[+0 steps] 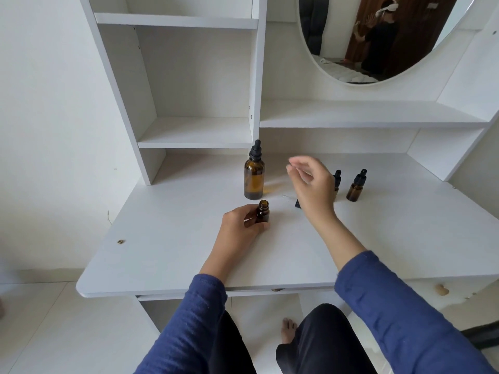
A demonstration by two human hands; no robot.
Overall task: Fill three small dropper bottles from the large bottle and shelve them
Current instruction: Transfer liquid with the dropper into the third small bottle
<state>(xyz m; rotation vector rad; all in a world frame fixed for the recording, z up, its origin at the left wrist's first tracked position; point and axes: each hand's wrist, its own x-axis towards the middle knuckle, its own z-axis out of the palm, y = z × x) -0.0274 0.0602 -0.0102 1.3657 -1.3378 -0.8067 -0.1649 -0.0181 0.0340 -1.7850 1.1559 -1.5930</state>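
Far left, the white desk (162, 252) is giving a wide stretch of plain top between its rounded left edge and the hands. The cubby shelves (197, 136) are standing at the back left, and the lowest shelf board is ending right above the big bottle's cap.

The large amber dropper bottle (254, 179) is standing upright with its cap on, just behind the left hand and well back from the front edge. The left hand (237, 230) is resting on the desk with its fingers and thumb curling round the small uncapped bottle (263, 213). That bottle is standing upright on the desk with its mouth open, close in front of the big one but not touching it.

Just right of that, a black dropper cap (297, 203) is lying on the desk, half hidden under the right wrist. The right hand (313, 187) is hovering above the desk. It's blurry, the fingers are looking loosely bent and a bit apart, and I'm seeing nothing in them.

Behind it a capped small dropper bottle (337, 177) is peeking out, and another capped one (356, 187) is standing just beside it, with lots of white top running on to the right edge. The long shelf (364, 114) under the oval mirror (378, 36) is hanging over them.
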